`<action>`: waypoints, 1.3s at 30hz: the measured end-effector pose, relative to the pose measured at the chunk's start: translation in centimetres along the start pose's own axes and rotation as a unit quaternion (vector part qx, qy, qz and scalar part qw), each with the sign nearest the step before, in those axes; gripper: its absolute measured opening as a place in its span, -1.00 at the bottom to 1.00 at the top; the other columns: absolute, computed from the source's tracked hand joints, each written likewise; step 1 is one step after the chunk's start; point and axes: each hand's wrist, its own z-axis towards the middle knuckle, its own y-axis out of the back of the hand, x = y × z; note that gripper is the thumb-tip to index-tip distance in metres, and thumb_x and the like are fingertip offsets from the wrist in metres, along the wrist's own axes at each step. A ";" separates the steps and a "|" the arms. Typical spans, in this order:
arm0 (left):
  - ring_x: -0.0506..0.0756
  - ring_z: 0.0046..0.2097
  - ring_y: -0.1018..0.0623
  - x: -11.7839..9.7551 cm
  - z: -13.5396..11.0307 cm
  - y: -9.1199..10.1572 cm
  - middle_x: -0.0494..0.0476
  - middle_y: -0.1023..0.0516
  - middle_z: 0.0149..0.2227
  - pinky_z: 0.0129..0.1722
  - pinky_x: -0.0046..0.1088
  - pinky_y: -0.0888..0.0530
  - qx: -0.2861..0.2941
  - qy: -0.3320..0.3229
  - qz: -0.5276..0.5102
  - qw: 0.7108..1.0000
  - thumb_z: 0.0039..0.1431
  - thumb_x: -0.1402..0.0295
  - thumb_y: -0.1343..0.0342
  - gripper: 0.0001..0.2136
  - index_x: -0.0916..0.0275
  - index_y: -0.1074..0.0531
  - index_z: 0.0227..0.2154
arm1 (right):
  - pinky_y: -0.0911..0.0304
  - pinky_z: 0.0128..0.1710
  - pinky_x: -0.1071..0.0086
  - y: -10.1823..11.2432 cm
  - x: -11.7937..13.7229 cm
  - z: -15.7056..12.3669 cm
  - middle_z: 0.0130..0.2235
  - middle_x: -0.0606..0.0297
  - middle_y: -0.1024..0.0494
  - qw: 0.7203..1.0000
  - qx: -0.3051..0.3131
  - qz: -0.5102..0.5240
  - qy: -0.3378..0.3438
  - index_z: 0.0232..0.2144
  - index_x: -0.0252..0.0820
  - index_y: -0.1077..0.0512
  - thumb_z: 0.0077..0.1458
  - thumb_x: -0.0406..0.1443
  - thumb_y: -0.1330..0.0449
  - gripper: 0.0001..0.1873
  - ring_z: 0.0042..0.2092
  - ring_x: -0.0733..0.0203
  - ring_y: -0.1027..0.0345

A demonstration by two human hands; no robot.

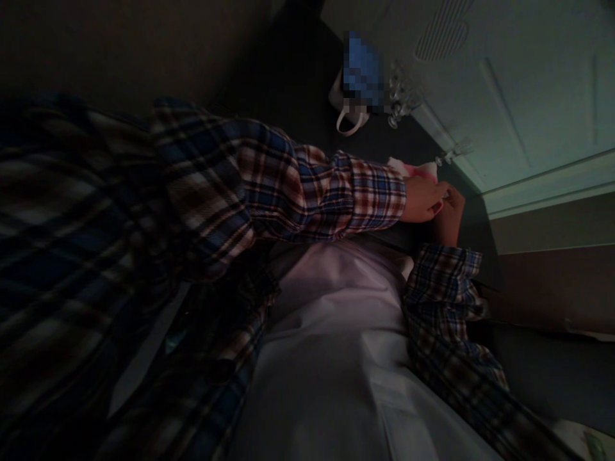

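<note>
The scene is dim and the view is tilted. My left hand (pixel 423 198) reaches across from a plaid sleeve, its fingers curled on a pink and white thing (pixel 419 169) that lies on a dark counter (pixel 298 83). I cannot make out what that thing is. My right hand (pixel 454 218) comes up from a second plaid sleeve and meets the left hand at the fingertips. It is in shadow and its fingers do not show clearly.
A white mug (pixel 350 118) stands on the counter beyond my hands, next to some clear glassware (pixel 401 96). A pale panelled wall or door (pixel 519 96) runs along the right. My white front (pixel 336 333) fills the lower middle.
</note>
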 end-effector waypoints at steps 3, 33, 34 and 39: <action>0.20 0.03 -0.45 0.1 0.1 -0.1 0.37 -0.38 0.03 0.07 -0.27 -0.37 -0.002 -0.005 0.002 1.000 0.29 0.37 0.22 -0.54 0.46 -0.15 0.20 | 0.11 -0.42 0.59 0.1 -0.2 0.0 -0.55 0.39 -0.09 1.000 0.003 -0.001 0.002 -0.60 -0.35 -0.09 -0.14 -0.23 -0.06 -0.73 -0.46 0.58 0.08; 0.22 0.04 -0.45 0.2 0.2 -0.2 0.39 -0.37 0.04 0.07 -0.25 -0.38 -0.010 -0.016 0.003 1.000 0.29 0.37 0.22 -0.52 0.47 -0.15 0.22 | 0.10 -0.42 0.59 0.0 -0.3 0.1 -0.55 0.39 -0.11 1.000 0.000 0.008 -0.006 -0.59 -0.36 -0.11 -0.18 -0.25 -0.06 -0.75 -0.45 0.57 0.07; 0.22 0.04 -0.45 0.2 0.2 -0.3 0.38 -0.37 0.03 0.07 -0.23 -0.38 -0.010 -0.017 0.004 1.000 0.29 0.37 0.21 -0.52 0.47 -0.15 0.22 | 0.09 -0.42 0.59 0.0 -0.3 0.1 -0.55 0.39 -0.12 1.000 0.001 0.005 -0.007 -0.59 -0.36 -0.11 -0.18 -0.24 -0.06 -0.74 -0.45 0.57 0.07; 0.18 0.06 -0.44 0.3 0.6 -0.6 0.32 -0.40 -0.01 0.11 -0.26 -0.38 -0.011 -0.001 0.007 1.000 0.30 0.37 0.19 -0.56 0.44 -0.16 0.20 | 0.11 -0.43 0.59 0.1 -0.2 0.1 -0.55 0.39 -0.13 1.000 -0.004 -0.015 0.002 -0.61 -0.37 -0.12 -0.19 -0.19 -0.06 -0.70 -0.45 0.57 0.06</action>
